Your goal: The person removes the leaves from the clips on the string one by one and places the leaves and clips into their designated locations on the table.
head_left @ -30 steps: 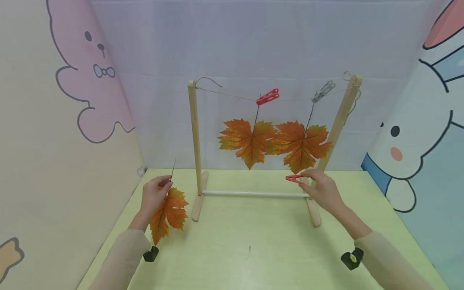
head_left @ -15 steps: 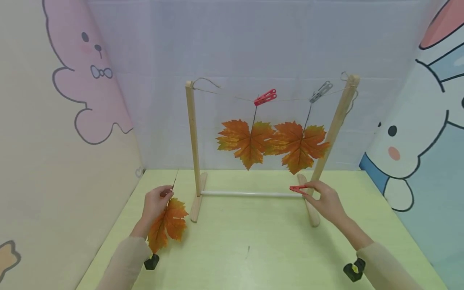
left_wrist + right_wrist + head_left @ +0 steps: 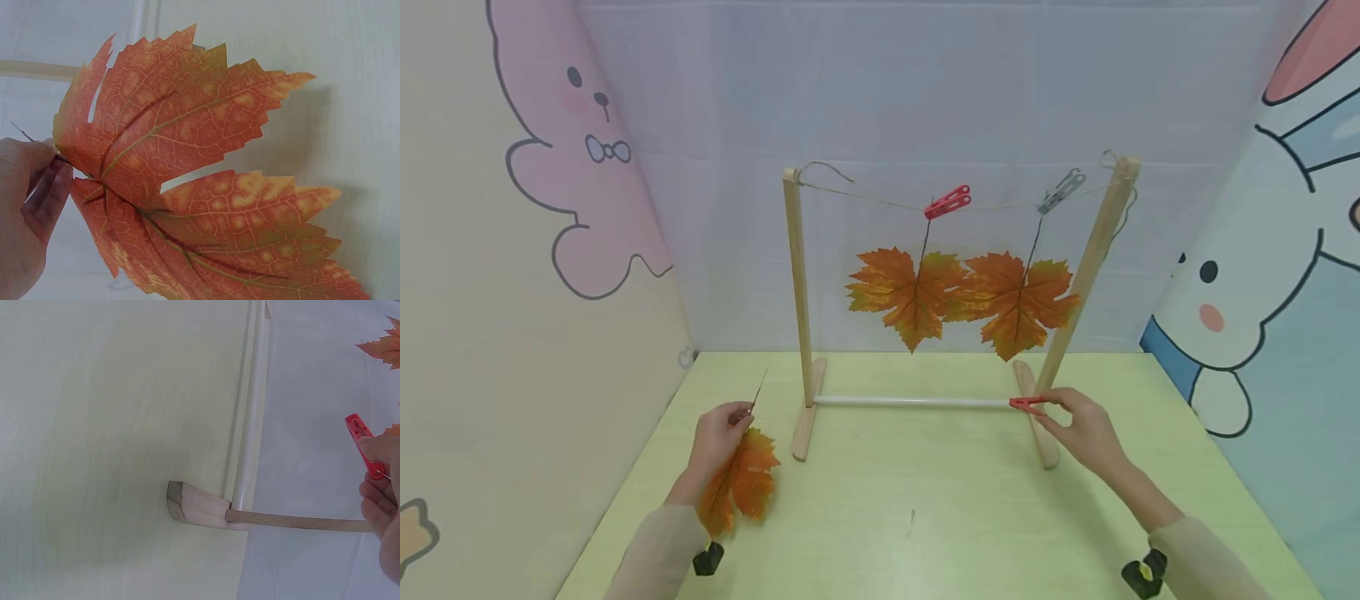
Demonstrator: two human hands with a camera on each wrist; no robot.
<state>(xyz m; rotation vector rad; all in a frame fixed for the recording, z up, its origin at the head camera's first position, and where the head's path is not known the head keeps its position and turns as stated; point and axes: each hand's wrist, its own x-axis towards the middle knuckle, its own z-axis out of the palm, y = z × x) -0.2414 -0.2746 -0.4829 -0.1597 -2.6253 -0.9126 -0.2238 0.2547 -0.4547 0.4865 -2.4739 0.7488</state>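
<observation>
My left hand [image 3: 718, 442] pinches the thin dark stem of an orange artificial maple leaf [image 3: 747, 479], whose blade hangs below the fingers on the left side of the table. In the left wrist view the leaf [image 3: 187, 144] spreads wide beside the fingertips. A red clothespin [image 3: 1026, 404] is pinched between thumb and fingers of my right hand [image 3: 1084, 429], in front of the stand's right foot. Two similar leaves hang on the string: a red clothespin [image 3: 948, 202] clips the left leaf [image 3: 913, 292], a grey clothespin [image 3: 1061, 192] the right leaf [image 3: 1021, 300].
A wooden stand carries the string between its left post [image 3: 799, 283] and right post [image 3: 1088, 267]. A white rod [image 3: 917, 402] joins the feet low down. The pale table [image 3: 880, 483] meets a white cloth backdrop [image 3: 737, 250], with cartoon-printed walls on both sides.
Both hands have moved down, the left with its leaf and the right with its red clothespin. The right hand has also shifted slightly right. The hanging leaves stay clipped.
</observation>
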